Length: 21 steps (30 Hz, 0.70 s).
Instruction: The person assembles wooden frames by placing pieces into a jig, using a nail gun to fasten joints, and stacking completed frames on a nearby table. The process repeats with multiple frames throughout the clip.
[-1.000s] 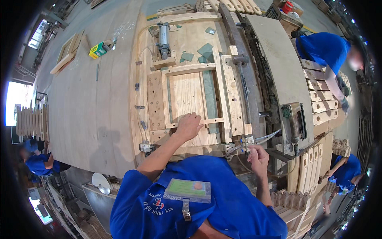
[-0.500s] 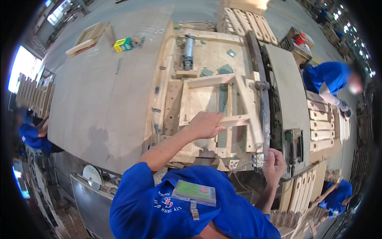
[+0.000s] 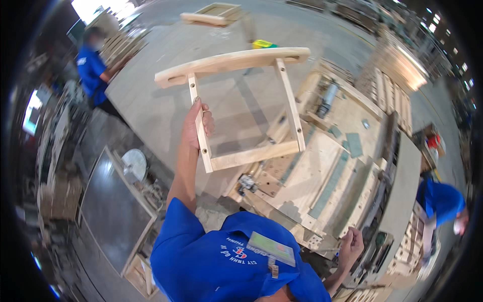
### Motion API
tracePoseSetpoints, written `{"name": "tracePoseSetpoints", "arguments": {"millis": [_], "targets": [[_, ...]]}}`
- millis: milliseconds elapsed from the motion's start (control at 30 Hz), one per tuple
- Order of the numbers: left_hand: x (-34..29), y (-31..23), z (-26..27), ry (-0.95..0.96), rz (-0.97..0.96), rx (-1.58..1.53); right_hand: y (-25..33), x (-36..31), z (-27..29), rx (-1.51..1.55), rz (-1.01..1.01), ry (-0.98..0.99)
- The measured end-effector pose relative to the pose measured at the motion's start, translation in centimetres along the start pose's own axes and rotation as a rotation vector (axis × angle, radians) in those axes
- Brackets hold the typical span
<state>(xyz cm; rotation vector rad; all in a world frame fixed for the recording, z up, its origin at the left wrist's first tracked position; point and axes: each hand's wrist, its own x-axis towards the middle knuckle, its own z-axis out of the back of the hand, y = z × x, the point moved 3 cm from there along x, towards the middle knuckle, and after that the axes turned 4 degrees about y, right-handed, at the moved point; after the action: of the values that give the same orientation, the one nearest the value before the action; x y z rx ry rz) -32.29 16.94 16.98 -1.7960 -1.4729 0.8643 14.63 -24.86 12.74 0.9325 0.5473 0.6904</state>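
Note:
My left hand is closed around the left side bar of a pale wooden frame, holding it raised and tilted above the worktable. This frame has a curved, slotted rail at the far end, two side bars with dark holes and a straight crossbar nearest me. To its right lies a wooden jig with a metal cylinder and green pads. My right hand hovers by the jig's near right corner with its fingers curled. Whatever those fingers may hold is hidden.
Another wooden frame lies at the far edge of the grey worktable. Slotted wooden rails are stacked beyond the jig. A dark-topped stand is at left. Co-workers in blue are at left and right.
My left hand has lifted the wooden frame out of the jig and carried it left over the worktable. My right hand stays near the jig's corner. The whole view has turned left.

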Motion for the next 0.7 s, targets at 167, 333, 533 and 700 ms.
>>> {"name": "tracePoseSetpoints", "arguments": {"millis": [167, 333, 533, 700], "targets": [[-1.8, -1.4, 12.0, -0.314, -0.097, -0.092, 0.6, 1.2, -2.7, -0.101, 0.078, 0.076], [-1.6, -2.9, 19.2, -0.425, -0.116, -0.137, 2.5, 2.6, -5.0, -0.114, -0.001, 0.174], [-4.4, -6.9, 21.5, -1.042, -0.211, 1.471, 3.6, 3.9, -7.3, -0.09, 0.072, 0.295], [-3.5, -1.9, 10.9, -0.329, -0.586, 1.817, 2.9, 0.6, -7.2, -0.128, -0.02, 0.219]]}}
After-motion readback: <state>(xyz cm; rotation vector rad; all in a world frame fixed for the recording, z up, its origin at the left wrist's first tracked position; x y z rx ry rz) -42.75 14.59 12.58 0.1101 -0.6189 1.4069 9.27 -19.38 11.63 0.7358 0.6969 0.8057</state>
